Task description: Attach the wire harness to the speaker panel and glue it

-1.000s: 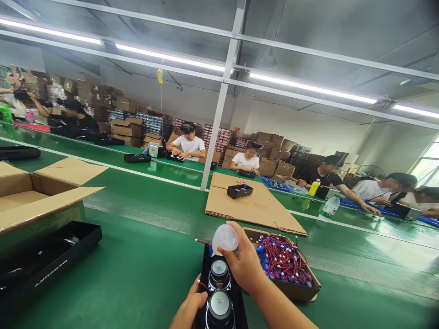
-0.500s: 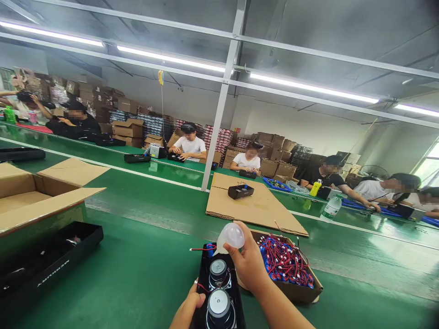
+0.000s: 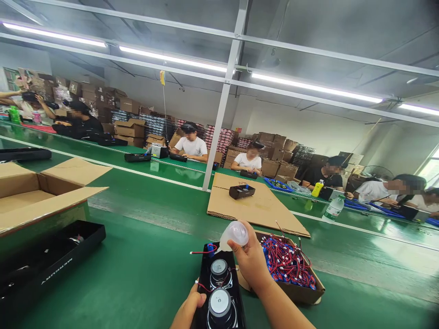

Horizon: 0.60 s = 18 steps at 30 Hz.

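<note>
Above speaker housing (image 3: 219, 292), bottle (image 3: 233, 234) in right grip (image 3: 252, 265)

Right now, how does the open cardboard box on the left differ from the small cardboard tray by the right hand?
The open cardboard box is far larger, flaps spread, its visible interior bare; the small cardboard tray is shallow, flapless, heaped with red-wired parts. Both are brown cardboard on the green belt.

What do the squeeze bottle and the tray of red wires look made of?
Bottle: soft translucent plastic, likely; milky and light shows through it, held in the right hand. Tray: brown corrugated cardboard, matte, with raw bent edges.
</note>
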Tool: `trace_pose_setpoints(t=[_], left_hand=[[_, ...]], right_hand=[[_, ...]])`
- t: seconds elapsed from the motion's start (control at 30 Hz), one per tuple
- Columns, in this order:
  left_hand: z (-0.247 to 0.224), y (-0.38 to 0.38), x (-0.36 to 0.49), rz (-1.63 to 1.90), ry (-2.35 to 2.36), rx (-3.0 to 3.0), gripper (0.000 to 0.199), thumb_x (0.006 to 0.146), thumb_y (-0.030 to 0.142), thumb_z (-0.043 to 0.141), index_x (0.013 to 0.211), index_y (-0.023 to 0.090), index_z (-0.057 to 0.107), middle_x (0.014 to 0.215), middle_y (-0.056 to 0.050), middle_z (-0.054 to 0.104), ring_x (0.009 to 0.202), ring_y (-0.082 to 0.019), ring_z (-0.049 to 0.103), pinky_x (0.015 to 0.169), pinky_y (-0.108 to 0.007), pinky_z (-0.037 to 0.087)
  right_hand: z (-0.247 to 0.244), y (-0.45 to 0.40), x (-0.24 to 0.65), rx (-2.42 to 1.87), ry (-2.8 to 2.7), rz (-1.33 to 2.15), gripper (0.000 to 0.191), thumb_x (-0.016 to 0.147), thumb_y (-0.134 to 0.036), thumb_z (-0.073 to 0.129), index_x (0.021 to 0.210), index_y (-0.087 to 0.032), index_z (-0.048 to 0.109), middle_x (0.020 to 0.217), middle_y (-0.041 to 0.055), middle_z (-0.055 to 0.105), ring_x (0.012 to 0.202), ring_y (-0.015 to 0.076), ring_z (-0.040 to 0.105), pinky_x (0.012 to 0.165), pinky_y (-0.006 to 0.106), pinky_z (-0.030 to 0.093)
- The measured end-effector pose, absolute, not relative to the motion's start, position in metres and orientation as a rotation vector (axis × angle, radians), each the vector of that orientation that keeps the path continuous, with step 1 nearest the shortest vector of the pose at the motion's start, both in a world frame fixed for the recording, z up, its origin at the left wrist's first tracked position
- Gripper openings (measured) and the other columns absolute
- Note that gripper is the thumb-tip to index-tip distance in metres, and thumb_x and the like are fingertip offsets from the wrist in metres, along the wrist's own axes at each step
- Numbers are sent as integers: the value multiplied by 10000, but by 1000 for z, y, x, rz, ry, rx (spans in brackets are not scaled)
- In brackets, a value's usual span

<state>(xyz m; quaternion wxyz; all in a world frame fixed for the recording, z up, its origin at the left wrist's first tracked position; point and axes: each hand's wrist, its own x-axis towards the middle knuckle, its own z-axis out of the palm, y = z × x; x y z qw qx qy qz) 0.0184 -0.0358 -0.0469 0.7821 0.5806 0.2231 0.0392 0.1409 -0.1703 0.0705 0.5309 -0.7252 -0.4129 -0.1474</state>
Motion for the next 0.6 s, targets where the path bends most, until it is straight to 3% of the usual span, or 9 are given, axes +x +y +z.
trace_pose_setpoints(t=[0.2,0.43,0.6], left_hand=[[-53,-32,39,1,543,1228,208,811,338,640,866,137,632,872,-23,688,974,-218,635,975,-480,465],[-58,-32,37,80,525,1220,196,771,299,676,894,150,649,947,-52,709,1097,-231,593,1089,-510,357],[-49,-41,21,168,456,1183,315,677,261,704,974,171,651,985,-63,722,1143,-255,571,1137,-496,300]], right_hand=[[69,-171,137,-1734,-978,-313,526,847,-448,568,1276,-191,402,1222,107,543,1091,225,540,962,389,448],[65,-168,136,-1721,-969,-277,555,838,-458,574,1290,-193,389,1258,123,523,1131,246,522,970,415,444],[73,-174,134,-1713,-973,-307,549,824,-454,593,1273,-199,407,1250,118,525,1131,241,518,997,422,425]])
